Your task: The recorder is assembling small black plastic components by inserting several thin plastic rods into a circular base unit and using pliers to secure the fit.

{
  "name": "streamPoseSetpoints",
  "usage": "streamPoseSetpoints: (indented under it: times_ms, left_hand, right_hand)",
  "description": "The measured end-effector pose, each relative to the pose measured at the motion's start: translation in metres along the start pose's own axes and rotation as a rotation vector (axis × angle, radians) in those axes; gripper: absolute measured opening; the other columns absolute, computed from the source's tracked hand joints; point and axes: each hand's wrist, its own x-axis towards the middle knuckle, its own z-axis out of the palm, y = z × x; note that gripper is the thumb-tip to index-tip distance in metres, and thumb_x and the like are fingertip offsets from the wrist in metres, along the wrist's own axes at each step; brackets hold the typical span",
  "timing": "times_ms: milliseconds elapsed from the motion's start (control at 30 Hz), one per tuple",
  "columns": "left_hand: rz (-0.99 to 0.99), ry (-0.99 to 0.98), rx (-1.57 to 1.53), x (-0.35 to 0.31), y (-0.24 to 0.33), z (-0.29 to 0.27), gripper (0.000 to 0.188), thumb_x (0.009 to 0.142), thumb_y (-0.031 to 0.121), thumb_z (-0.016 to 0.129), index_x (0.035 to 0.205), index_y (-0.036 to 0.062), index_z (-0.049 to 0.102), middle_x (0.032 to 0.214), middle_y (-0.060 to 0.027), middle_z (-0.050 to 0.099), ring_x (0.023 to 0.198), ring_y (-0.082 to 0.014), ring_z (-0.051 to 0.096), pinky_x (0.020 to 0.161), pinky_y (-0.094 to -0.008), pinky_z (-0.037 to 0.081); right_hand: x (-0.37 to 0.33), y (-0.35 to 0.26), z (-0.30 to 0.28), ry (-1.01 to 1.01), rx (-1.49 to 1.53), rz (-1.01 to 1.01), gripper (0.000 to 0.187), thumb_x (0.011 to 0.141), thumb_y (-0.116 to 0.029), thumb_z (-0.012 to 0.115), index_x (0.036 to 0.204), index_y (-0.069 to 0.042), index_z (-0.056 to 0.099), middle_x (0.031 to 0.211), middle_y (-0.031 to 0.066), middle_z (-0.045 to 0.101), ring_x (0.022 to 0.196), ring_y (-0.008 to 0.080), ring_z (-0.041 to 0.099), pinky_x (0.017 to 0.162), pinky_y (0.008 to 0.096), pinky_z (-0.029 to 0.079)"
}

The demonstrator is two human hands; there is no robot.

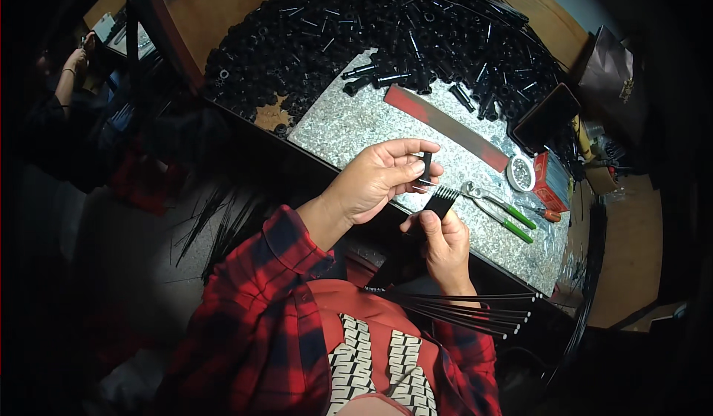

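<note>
My left hand (375,182) is closed, with thumb and fingers pinching a small black tube-shaped plastic part (426,165). A thin shiny wire or pin shows just below that part. Close by on the right, my right hand (445,249) grips a flat bundle of thin black rods (443,202), whose narrow ends stick up in a row like comb teeth. Those row ends are just below my left fingertips. Near my lap, several black rods with white tips (460,308) fan out to the right past my right forearm; their link to the gripped bundle is partly hidden.
A large heap of black tubular parts (319,52) covers the back of the speckled worktop (349,130). On it lie a red-and-grey flat bar (445,126), a white cup of small metal pieces (521,173), a red box (548,182) and green-handled pincers (499,212). Another person's hand (80,56) shows far left.
</note>
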Motion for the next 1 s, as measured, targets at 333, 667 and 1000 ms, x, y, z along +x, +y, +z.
streamPoseSetpoints:
  times_ms: [333, 667, 1000]
  left_hand:
    - [-0.001, 0.004, 0.021, 0.004, -0.003, -0.001, 0.031, 0.093, 0.002, 0.052, 0.124, -0.0003, 0.051, 0.103, -0.0102, 0.061, 0.098, -0.0183, 0.063, 0.084, -0.0288, 0.054]
    - [0.001, -0.009, 0.037, 0.003, 0.0, -0.002, 0.031, 0.094, 0.002, 0.049, 0.125, -0.0003, 0.051, 0.103, -0.0114, 0.062, 0.099, -0.0187, 0.063, 0.085, -0.0295, 0.054]
    - [-0.012, -0.026, 0.045, 0.005, 0.002, -0.004, 0.029, 0.094, 0.002, 0.049, 0.122, 0.0003, 0.054, 0.103, -0.0108, 0.063, 0.098, -0.0171, 0.063, 0.084, -0.0285, 0.054]
  right_hand:
    - [0.002, -0.007, 0.005, 0.013, -0.003, 0.024, 0.03, 0.099, -0.029, 0.049, 0.092, -0.002, 0.062, 0.077, 0.0035, 0.067, 0.059, 0.0036, 0.052, 0.051, 0.0186, 0.038]
    - [0.003, -0.007, 0.005, -0.014, 0.032, 0.024, 0.029, 0.099, -0.027, 0.049, 0.092, -0.002, 0.061, 0.079, 0.0046, 0.067, 0.066, 0.0062, 0.057, 0.057, 0.0195, 0.042]
    - [0.004, -0.003, 0.003, -0.027, 0.025, 0.039, 0.026, 0.098, -0.026, 0.051, 0.096, -0.002, 0.06, 0.081, 0.0039, 0.066, 0.069, 0.0068, 0.058, 0.061, 0.0203, 0.045]
